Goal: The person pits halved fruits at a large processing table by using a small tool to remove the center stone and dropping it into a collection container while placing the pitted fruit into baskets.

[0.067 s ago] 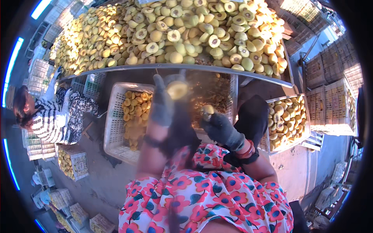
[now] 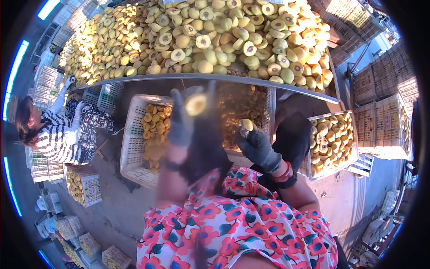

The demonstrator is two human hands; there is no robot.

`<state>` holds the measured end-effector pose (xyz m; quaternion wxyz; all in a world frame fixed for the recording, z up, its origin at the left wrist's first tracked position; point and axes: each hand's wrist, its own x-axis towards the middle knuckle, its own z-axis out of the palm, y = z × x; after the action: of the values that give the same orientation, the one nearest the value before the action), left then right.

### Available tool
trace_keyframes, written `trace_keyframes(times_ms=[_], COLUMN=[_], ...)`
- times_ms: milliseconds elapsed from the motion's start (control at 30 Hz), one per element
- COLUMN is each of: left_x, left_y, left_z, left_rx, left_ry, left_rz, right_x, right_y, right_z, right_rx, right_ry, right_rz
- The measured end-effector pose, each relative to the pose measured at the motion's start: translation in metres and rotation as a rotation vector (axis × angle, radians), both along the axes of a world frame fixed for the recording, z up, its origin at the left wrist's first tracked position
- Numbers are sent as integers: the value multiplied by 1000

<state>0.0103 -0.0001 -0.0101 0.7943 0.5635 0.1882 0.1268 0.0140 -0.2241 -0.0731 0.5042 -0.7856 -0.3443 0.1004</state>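
Observation:
My left hand [image 2: 181, 123], in a grey glove, is raised over the white crate [image 2: 125, 152] of yellow fruit halves. It holds a stone-fruit half [image 2: 196, 104], like a peach or apricot, with the hollowed cut face showing; motion smears this hand, and one finger points up. On the other side, my gloved right hand [image 2: 258, 145] is closed around another fruit half [image 2: 245, 125], which sticks out above its thumb and fingers. Between the hands, partly hidden by a dark blur, lies a heap of brown scraps or pits [image 2: 251, 103].
Ahead, a metal-edged table [image 2: 148, 78] bears a wide pile of halved fruit [image 2: 215, 38]. A second fruit-filled crate [image 2: 354, 134] stands by my right knee. Stacked crates [image 2: 380, 121] rise at far right. On the left sits a co-worker in a striped top [image 2: 56, 139], near more crates.
My left hand has shifted slightly left, carrying its fruit half along. The fruit half in my right hand has moved a little to the right and tipped more upright.

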Motion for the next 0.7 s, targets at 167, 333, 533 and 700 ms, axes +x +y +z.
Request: trace_keyframes(times_ms=[167,333,533,700], left_x=[-61,-110,39,165], left_y=[140,222,116,73], left_z=[-103,-155,-66,-65], left_rx=[1176,1320,1288,1530], left_ry=[144,775,-14,-170], left_rz=[272,348,206,-96], right_x=[35,43,58,68], right_y=[3,1,-3,-5], right_z=[-62,-75,-72,-123], right_rx=[-79,-353,-129,5], right_ry=[147,-481,-1,660], right_rz=[-52,-166,-406,-383])
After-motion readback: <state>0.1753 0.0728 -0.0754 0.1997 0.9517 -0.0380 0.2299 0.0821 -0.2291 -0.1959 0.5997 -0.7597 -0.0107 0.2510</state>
